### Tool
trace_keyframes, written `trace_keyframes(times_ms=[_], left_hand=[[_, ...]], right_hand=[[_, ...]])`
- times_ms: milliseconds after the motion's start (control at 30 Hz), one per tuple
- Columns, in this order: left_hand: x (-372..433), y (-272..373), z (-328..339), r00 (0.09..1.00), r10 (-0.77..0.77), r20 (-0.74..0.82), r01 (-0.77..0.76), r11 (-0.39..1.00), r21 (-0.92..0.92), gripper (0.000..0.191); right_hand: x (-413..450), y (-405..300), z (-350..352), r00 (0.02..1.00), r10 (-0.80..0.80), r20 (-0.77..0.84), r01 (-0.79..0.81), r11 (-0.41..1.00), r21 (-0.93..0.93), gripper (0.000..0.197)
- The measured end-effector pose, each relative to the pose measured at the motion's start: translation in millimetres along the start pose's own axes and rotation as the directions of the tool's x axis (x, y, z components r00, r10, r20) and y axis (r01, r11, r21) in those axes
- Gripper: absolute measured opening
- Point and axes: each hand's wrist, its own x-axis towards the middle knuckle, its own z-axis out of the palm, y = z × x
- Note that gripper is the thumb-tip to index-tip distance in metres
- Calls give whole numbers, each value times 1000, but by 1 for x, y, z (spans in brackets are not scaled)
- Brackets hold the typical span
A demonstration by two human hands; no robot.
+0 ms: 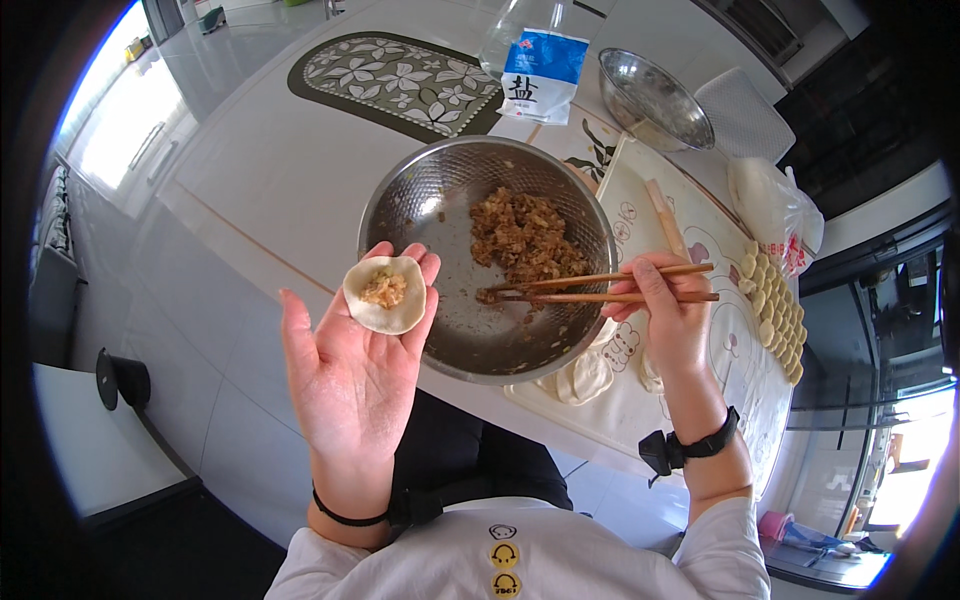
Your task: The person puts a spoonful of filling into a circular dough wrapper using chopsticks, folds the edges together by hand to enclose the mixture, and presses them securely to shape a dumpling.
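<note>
On the fingers of my left hand (360,360), palm up, lies a round dough wrapper (387,319) with a small mound of filling (385,289) at its middle. My right hand (664,315) grips a pair of wooden chopsticks (600,281), whose tips reach into a large steel bowl (457,345) and touch a bit of filling there. A brown heap of minced filling (525,229) sits in the right half of the bowl. More flat dough wrappers (585,379) lie beside the bowl's lower right rim, partly hidden by it.
A rolling pin (664,214) lies on the pale printed mat (727,330), with rows of small dumplings (772,315) at right. Beyond the bowl are a blue and white salt bag (544,75), a second metal bowl (654,97), a floral placemat (397,79) and a plastic bag (780,202).
</note>
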Motion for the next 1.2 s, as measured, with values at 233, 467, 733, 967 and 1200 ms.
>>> trace_keyframes(times_ms=[233, 467, 733, 967, 1200], left_hand=[[-2, -7, 4, 999, -48, -10, 49, 998, 32, 77], [0, -18, 3, 993, -112, 28, 113, 993, -23, 78], [3, -31, 5, 985, -170, -39, 171, 985, 23, 71], [3, -32, 3, 983, -183, -7, 183, 983, -11, 74], [2, -31, 4, 987, -164, 1, 164, 986, -7, 74]], right_hand=[[-5, 16, -36, 964, 153, -217, -82, 949, 305, 23], [-6, 15, -58, 928, 293, -232, -165, 879, 448, 23], [-4, 25, -72, 883, 404, -238, -188, 770, 610, 23], [-2, 28, -75, 844, 499, -199, -212, 649, 730, 22], [-3, 30, -78, 847, 501, -177, -217, 631, 745, 21]])
